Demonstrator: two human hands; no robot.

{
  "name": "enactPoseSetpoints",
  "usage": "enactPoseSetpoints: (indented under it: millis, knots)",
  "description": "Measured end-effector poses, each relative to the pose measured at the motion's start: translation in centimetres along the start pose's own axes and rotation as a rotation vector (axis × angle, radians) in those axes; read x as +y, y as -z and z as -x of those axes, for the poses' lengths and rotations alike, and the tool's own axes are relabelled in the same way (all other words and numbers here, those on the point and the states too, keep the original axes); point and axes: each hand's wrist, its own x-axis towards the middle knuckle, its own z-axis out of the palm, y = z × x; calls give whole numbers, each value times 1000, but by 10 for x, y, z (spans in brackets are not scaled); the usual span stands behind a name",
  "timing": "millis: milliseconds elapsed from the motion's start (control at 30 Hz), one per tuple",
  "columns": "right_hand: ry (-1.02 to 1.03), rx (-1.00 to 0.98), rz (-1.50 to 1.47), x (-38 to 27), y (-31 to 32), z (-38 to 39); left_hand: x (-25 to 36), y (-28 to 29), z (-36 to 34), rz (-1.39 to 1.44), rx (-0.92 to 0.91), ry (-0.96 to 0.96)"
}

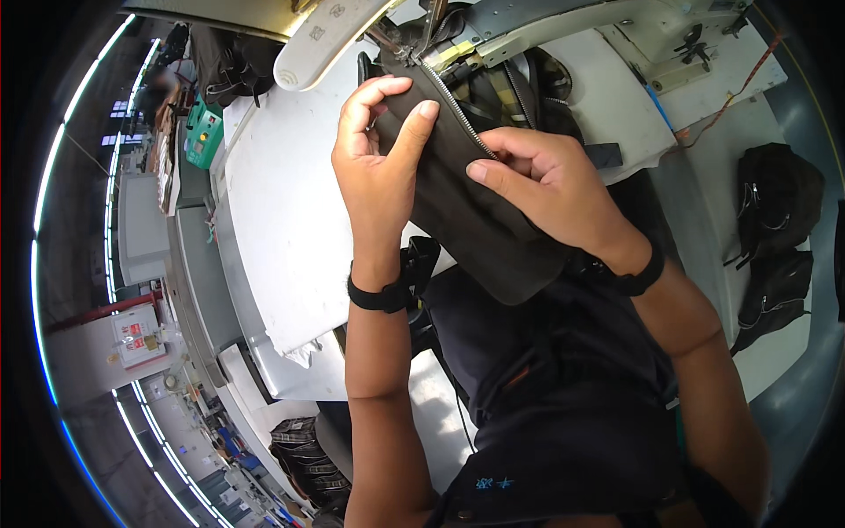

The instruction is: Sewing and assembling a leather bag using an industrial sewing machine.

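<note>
A dark fabric piece (480,207) with a metal zipper (456,107) along its edge runs from the sewing machine's needle area (412,55) down toward my lap. My right hand (550,180) pinches the cloth beside the zipper, thumb on top and fingers curled at the edge. Farther left, my left hand (380,145) grips the same piece near the needle area, its thumb lying across the cloth and its fingers bent at the border. More dark fabric with yellowish camouflage patches (506,92) is bunched behind the zipper, under the machine arm (563,31).
The white table (282,202) extends left of my hands. A white rounded machine part (326,44) overhangs at the top. Black bags (779,198) lie at the right, and another black bag (231,66) sits at the upper left near a green box (203,132). An orange cord (735,99) hangs at the upper right.
</note>
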Motion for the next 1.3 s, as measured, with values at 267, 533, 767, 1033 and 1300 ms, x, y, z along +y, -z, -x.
enactPoseSetpoints:
  millis: [267, 533, 767, 1033, 1300]
  knots:
    - [318, 167, 353, 9, -10, 27, 3, 5, 2, -90, -56, -53]
    - [304, 260, 226, 9, -9, 36, 19, -2, 22, -680, 43, -503]
    - [235, 96, 225, 3, 7, 36, 29, -6, 58, -758, -105, -540]
    - [233, 151, 189, 10, 6, 38, 28, -3, 51, -721, -236, -616]
    - [271, 203, 147, 13, 4, 36, 32, -2, 39, -671, -310, -597]
